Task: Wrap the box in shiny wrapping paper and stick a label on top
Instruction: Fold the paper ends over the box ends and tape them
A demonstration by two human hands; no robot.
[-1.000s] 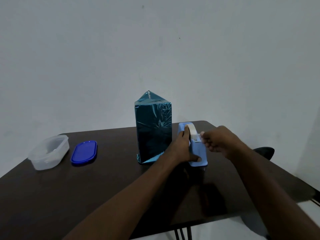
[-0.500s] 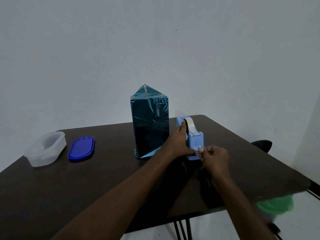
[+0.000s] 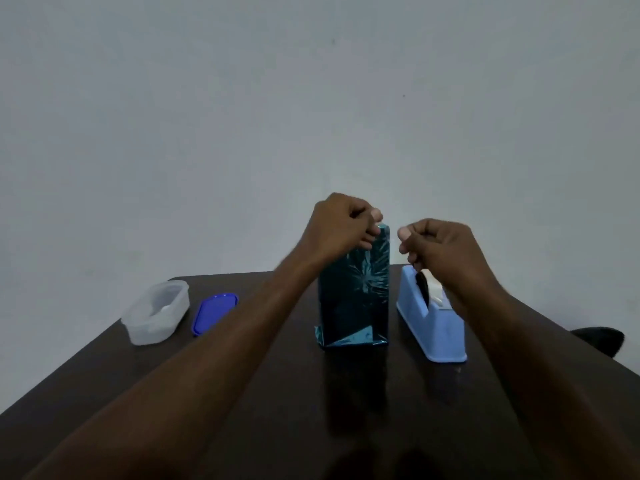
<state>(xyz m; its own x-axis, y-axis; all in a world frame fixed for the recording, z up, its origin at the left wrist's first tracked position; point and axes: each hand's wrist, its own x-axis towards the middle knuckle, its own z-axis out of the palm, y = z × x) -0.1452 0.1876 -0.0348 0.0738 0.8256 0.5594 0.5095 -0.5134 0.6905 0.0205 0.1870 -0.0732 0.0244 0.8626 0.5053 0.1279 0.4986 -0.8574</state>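
The tall box, covered in shiny teal wrapping paper, stands upright in the middle of the dark table. My left hand is at the box's top and pinches the folded paper there with curled fingers. My right hand hovers just right of the box top with thumb and fingers pinched together, as on a short piece of tape; the tape itself is too faint to make out. A light blue tape dispenser with a white roll stands right of the box, below my right hand. No label is in view.
A clear plastic container and its blue lid lie at the table's far left. A dark object shows past the right table edge. A plain wall rises behind the table.
My right hand has left the dispenser's cutter and risen to the box top. My left hand has let go of the dispenser and moved up to pinch the paper at the top.
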